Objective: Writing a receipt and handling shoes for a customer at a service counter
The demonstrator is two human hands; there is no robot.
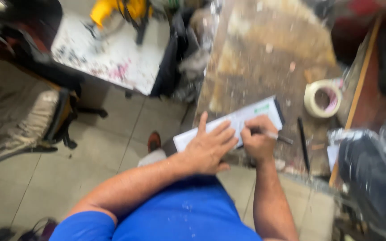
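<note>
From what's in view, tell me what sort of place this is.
Probably a workshop: a worn, stained workbench, a roll of tape on it, and a paint-spattered table bearing a yellow tool.

Even indoor light, heavy motion blur throughout, soft shadows

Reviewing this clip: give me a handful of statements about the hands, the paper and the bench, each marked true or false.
1. The left hand lies flat on the white paper. True.
2. The right hand is empty. False: it holds a pen in its grip, tip toward the paper.
3. A roll of tape lies on the worn bench top, to the right of the paper. True.
4. The roll of tape sits on top of the paper. False: it lies apart from it, on the bench.
5. A second dark pen lies on the bench right of the right hand. True.
</note>
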